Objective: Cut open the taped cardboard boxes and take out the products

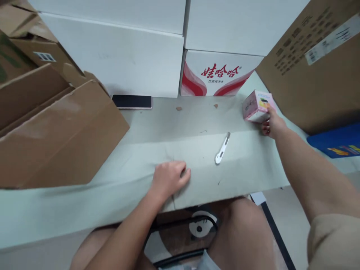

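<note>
At the right of the table, my right hand (273, 123) grips a small pink and white cardboard box (257, 106) by its near right corner. The thumb lies on the printed face, and the other fingers curl around the lower edge. My left hand (171, 175) rests near the table's front edge, fingers curled into a loose fist with nothing visible in it. Between the two hands lies a white utility knife (222, 149), its tip pointing away from me. The pale green covered table (185, 131) carries all of these.
An open brown carton (64, 138) stands at the left, beside a dark-screened phone (132, 101). White boxes (112, 56) and a red-and-white printed carton (216, 75) line the back. At the right are a large brown carton (315, 75) and a blue package (334, 140). Small brown scraps (179, 108) lie behind the knife.
</note>
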`<state>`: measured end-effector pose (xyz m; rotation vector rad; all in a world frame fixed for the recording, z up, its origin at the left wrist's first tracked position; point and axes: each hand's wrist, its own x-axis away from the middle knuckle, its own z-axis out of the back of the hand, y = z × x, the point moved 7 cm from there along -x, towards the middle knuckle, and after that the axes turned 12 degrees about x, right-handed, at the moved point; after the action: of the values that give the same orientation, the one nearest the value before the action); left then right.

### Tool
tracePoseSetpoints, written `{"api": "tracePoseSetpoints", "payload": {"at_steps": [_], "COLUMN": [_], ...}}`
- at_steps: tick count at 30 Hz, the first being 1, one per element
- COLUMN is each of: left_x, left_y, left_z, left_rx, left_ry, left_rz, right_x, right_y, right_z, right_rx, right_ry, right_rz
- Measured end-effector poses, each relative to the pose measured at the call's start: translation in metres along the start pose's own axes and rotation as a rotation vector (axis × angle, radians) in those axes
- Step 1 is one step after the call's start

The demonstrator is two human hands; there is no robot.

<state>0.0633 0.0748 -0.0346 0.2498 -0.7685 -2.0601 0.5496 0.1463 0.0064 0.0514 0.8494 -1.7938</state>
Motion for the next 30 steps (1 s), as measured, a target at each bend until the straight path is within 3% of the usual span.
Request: {"api": "tracePoseSetpoints", "payload": {"at_steps": [3,6,8,10,12,16,20,24,27,30], "left_x": [-0.001,0.001,0.003,0.004,0.004,0.001,0.002,0.012,0.022,0.031], "left_y": [-0.001,-0.001,0.002,0.004,0.005,0.004,0.003,0.009,0.011,0.011], "left_z": [-0.006,-0.007,-0.006,-0.005,-0.005,-0.008,-0.009,-0.008,-0.001,0.006], "left_rx": [-0.064,-0.095,-0.113,-0.115,-0.104,-0.098,-0.089,0.028,0.146,0.238], "left_ry": [-0.006,0.025,0.072,0.111,0.12,0.046,-0.065,-0.111,-0.075,-0.039], "left_rz": [-0.038,-0.111,-0.171,-0.214,-0.22,-0.144,-0.016,-0.02,-0.054,-0.092], "right_x": [-0.035,-0.052,-0.05,-0.044,-0.037,-0.019,0.009,0.047,0.074,0.094], "right_y": [0.031,0.051,0.054,0.046,0.028,-0.018,-0.061,-0.109,-0.164,-0.24], "right_z": [-0.029,-0.053,-0.063,-0.066,-0.066,-0.07,-0.068,-0.07,-0.076,-0.089], "right_rx": [-0.05,-0.075,-0.075,-0.056,0.14,0.605,0.641,0.687,0.684,0.582], "right_ry": [-0.03,0.025,0.089,0.143,0.106,-0.174,-0.343,-0.511,-0.563,-0.582], "right_rz": [-0.292,-0.501,-0.564,-0.534,-0.441,-0.268,-0.212,-0.167,-0.039,0.184]}}
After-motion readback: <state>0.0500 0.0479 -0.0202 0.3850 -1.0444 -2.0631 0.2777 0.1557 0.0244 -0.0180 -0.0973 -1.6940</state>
